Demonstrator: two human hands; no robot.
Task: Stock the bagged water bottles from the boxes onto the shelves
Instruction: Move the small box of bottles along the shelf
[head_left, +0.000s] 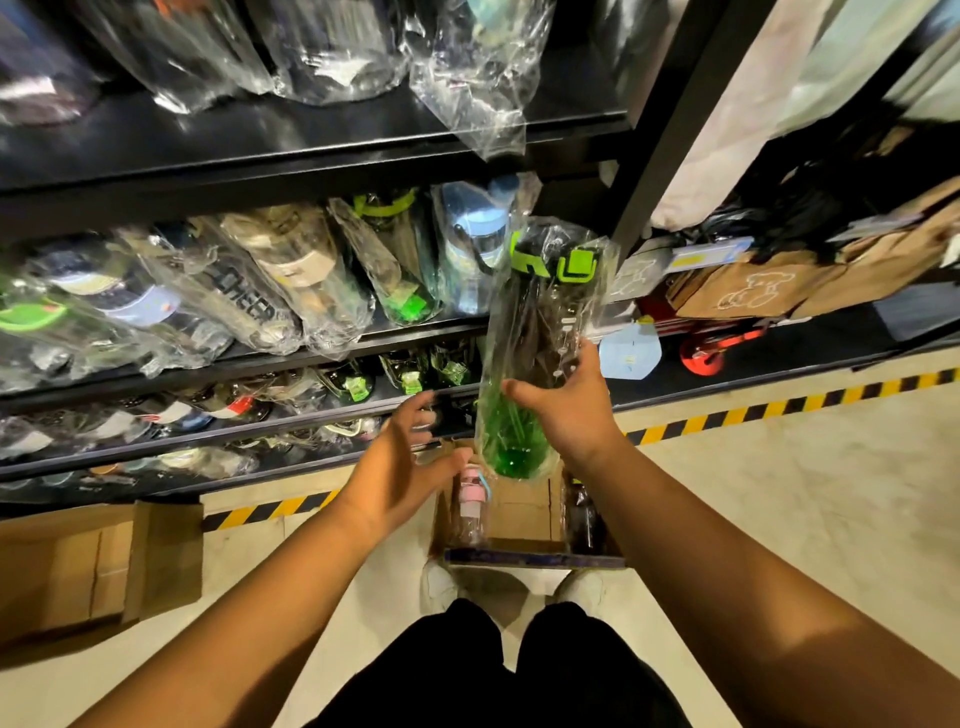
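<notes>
Green-tinted bottle (535, 358) in a clear bag, held upright before the shelves (311, 150), above the open box (524, 512) on the floor — the right hand (563, 402) grips its lower body. Just beside it the left hand (402, 457) hovers, fingers spread, holding nothing — a pink-capped bottle (470, 499) stands in the box

Glossy crinkled clear plastic bag (540, 312) wraps the green bottle (511, 447); matt brown cardboard box (524, 512).
</notes>
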